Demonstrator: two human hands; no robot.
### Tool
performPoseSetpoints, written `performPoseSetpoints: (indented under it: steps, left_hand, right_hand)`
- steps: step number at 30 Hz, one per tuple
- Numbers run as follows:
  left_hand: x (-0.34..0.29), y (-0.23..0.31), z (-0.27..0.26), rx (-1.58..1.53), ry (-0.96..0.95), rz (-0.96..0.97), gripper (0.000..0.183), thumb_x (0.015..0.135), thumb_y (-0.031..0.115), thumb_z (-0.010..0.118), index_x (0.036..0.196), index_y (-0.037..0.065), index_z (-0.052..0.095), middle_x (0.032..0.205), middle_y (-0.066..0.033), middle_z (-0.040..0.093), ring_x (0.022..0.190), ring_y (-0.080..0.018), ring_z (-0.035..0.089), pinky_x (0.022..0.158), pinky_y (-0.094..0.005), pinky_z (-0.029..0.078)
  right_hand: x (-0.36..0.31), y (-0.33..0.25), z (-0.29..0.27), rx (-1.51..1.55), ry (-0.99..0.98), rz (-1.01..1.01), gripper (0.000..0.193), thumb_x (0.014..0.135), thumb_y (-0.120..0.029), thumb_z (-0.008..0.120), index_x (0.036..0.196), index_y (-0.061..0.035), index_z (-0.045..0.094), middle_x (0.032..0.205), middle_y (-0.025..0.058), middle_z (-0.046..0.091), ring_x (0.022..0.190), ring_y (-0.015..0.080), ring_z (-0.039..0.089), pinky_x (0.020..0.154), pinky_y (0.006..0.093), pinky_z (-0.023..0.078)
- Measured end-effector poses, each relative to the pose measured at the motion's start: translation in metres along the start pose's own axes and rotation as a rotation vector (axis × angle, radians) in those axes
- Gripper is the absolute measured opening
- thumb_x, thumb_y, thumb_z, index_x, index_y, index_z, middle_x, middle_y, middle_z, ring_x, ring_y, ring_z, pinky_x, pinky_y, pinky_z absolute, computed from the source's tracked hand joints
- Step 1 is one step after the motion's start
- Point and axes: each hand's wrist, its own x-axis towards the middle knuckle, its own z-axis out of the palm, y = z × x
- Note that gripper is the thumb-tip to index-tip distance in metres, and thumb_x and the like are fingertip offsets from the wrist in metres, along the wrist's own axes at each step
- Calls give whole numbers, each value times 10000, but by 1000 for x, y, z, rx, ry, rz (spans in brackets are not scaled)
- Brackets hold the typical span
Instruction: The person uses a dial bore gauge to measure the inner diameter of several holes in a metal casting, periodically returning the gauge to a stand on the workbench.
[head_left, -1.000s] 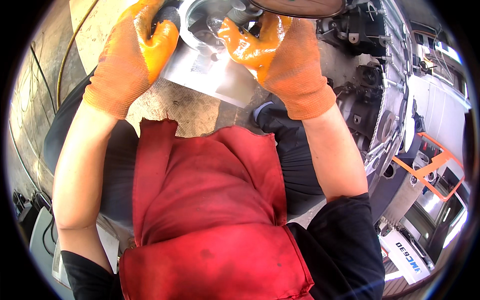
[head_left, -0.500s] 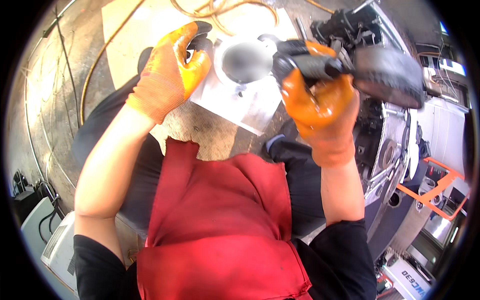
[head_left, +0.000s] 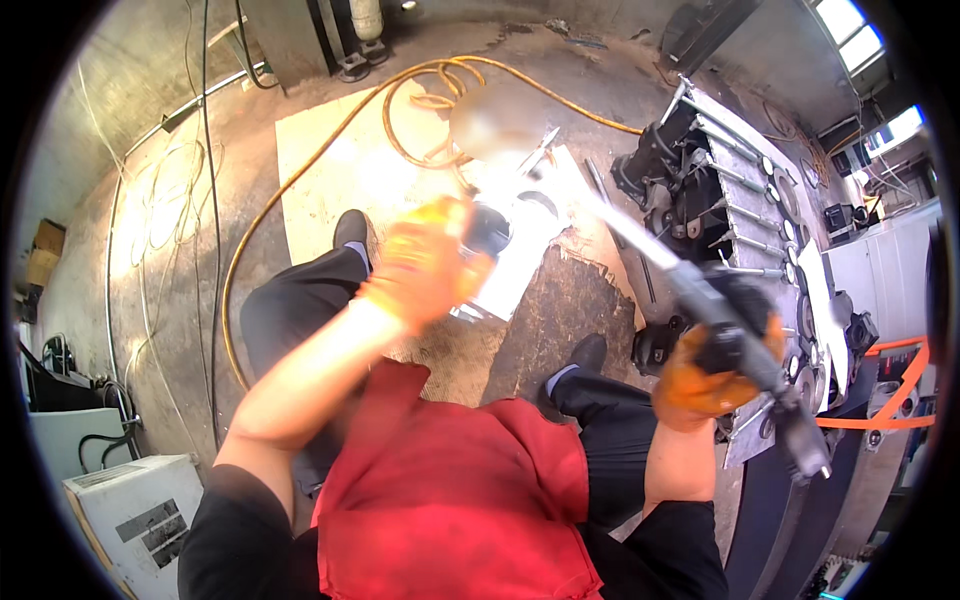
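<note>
My right hand (head_left: 715,365), in an orange glove with dark fingers, is closed round the grey grip of a long-handled hammer (head_left: 705,300). Its pale shaft slants to the upper left, where the rounded brownish head is a blur. Its butt end points to the lower right. My left hand (head_left: 425,260), in a similar glove, is smeared by motion, so its fingers cannot be read. It hovers beside a bright metal part (head_left: 545,225) with a dark round opening. The part rests between my feet, and glare and blur hide its outline.
A light board (head_left: 320,150) lies under the part, with a yellow-brown hose (head_left: 260,220) looped over it. An engine-like assembly (head_left: 700,190) with rods stands at the right. Beyond it is an orange frame (head_left: 890,400). A white boxy unit (head_left: 135,515) stands at the lower left.
My right hand has moved right and down, and the hammer's head has swung from its right side to the upper left. My left hand has shifted right and down. The view has tilted up.
</note>
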Motion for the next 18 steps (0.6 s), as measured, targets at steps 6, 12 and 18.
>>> performPoseSetpoints:
  steps: [6, 12, 18]
  left_hand:
    - [50, 82, 57, 333, -560, -32, 444, 852, 263, 618, 1222, 17, 630, 1123, -164, 700, 996, -303, 690, 808, -447, 520]
    - [86, 41, 28, 325, -912, 306, 386, 833, 274, 636, 1151, 58, 670, 949, -166, 738, 869, -302, 725, 755, -392, 549]
    - [67, -12, 33, 246, -857, 123, 601, 843, 369, 627, 1287, -25, 532, 1034, -225, 700, 953, -364, 687, 836, -415, 527]
  right_hand:
    - [15, 20, -38, 23, 198, 170, 305, 1012, -193, 551, 1180, 58, 590, 1084, 159, 638, 949, 251, 633, 844, 360, 517]
    - [-18, 35, -44, 786, 416, 537, 368, 1008, -238, 574, 1224, 59, 547, 1071, 158, 649, 899, 202, 641, 792, 325, 549]
    - [-48, 77, -52, 857, 367, 718, 391, 1006, -273, 565, 1260, 23, 548, 1132, 141, 643, 946, 211, 657, 818, 327, 552]
